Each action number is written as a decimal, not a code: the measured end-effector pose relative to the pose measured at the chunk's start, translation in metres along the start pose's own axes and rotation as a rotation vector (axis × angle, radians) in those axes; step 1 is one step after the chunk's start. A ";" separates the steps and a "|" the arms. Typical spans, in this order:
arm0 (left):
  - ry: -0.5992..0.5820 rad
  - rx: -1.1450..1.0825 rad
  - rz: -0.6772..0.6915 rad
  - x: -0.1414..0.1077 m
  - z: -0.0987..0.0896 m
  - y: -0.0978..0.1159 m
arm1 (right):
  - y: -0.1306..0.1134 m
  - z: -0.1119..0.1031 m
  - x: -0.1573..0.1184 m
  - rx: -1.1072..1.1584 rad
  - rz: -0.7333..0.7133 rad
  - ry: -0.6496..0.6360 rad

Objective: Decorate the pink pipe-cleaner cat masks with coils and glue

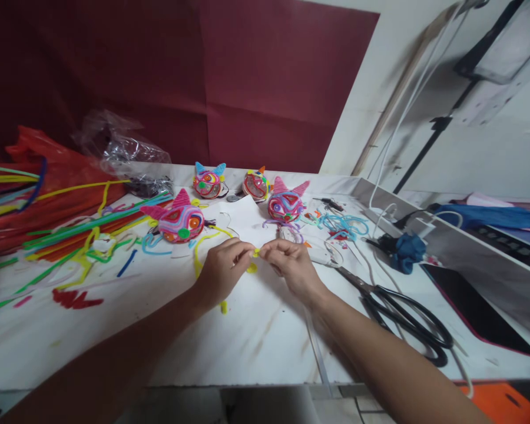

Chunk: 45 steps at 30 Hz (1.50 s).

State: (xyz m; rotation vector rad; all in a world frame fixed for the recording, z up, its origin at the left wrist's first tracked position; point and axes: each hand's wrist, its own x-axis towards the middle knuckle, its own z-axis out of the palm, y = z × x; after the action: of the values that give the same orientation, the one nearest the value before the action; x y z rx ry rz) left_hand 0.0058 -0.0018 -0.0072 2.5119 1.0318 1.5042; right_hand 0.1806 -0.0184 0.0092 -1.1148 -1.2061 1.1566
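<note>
My left hand (224, 266) and my right hand (291, 266) meet over the middle of the white table, both pinching a small yellow piece (257, 252) between their fingertips. Just below it lies a yellow disc (251, 268). A yellow pipe cleaner (197, 254) curves on the table beside my left hand, and a short yellow bit (223, 307) lies nearer the front. Behind my hands sit colourful eared animal heads: one with pink ears (181, 224) at the left, another (285, 206) at the right, one with blue ears (209, 182) and one with orange ears (255, 185) farther back.
Black-handled scissors (380, 294) and a black tablet (477, 309) lie at the right, with a blue scrunchie (407, 252) and cables nearby. Pipe cleaners (101, 215) and a red plastic bag (57, 188) cover the left side. Blue strands (347, 225) lie behind my right hand.
</note>
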 end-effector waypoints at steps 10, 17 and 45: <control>-0.051 -0.060 -0.100 0.000 -0.001 -0.002 | -0.006 -0.007 0.003 -0.164 -0.081 0.072; 0.033 0.190 0.183 -0.004 0.002 -0.006 | -0.003 -0.012 0.000 -0.372 -0.268 0.009; -0.118 0.320 0.124 -0.012 0.004 -0.010 | 0.008 -0.016 -0.004 -0.761 -0.466 -0.093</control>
State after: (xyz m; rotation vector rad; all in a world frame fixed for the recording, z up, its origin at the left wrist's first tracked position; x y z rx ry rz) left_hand 0.0006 0.0002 -0.0222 2.8889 1.2032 1.2858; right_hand 0.1963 -0.0215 0.0001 -1.2239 -1.9370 0.3842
